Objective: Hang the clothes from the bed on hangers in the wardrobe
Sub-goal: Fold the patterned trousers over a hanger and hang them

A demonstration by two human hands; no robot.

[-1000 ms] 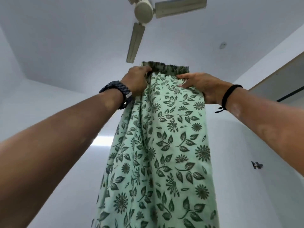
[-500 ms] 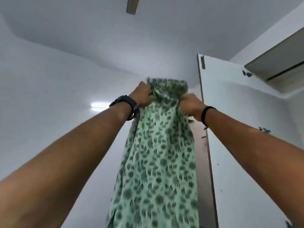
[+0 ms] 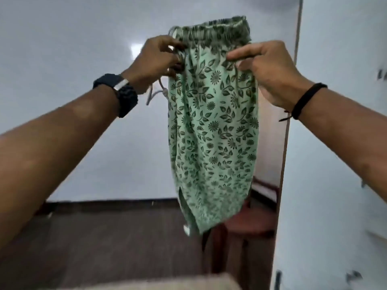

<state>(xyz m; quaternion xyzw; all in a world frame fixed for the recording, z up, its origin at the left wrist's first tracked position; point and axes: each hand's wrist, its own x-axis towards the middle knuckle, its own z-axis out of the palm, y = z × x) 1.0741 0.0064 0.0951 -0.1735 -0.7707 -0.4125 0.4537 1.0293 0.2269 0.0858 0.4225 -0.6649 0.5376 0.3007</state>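
Green leaf-print shorts (image 3: pixel 213 126) held up mid-air, centre of view, elastic waistband at 12 o'clock, hem hanging toward 6. Left hand (image 3: pixel 155 59) at 10 o'clock, fingers curled, pinching the waistband's left edge; drawstring (image 3: pixel 156 95) dangles just below it. Right hand (image 3: pixel 270 70) at 2 o'clock, thumb and fingers pinching the fabric just under the waistband. Watch (image 3: pixel 120 92) on left wrist, black band (image 3: pixel 307 100) on right. White wardrobe door (image 3: pixel 335 164) at 3 o'clock. Dark floor (image 3: pixel 104 243) below.

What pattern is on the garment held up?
Light green garment printed with dark green leaves and flowers; head view shows it.
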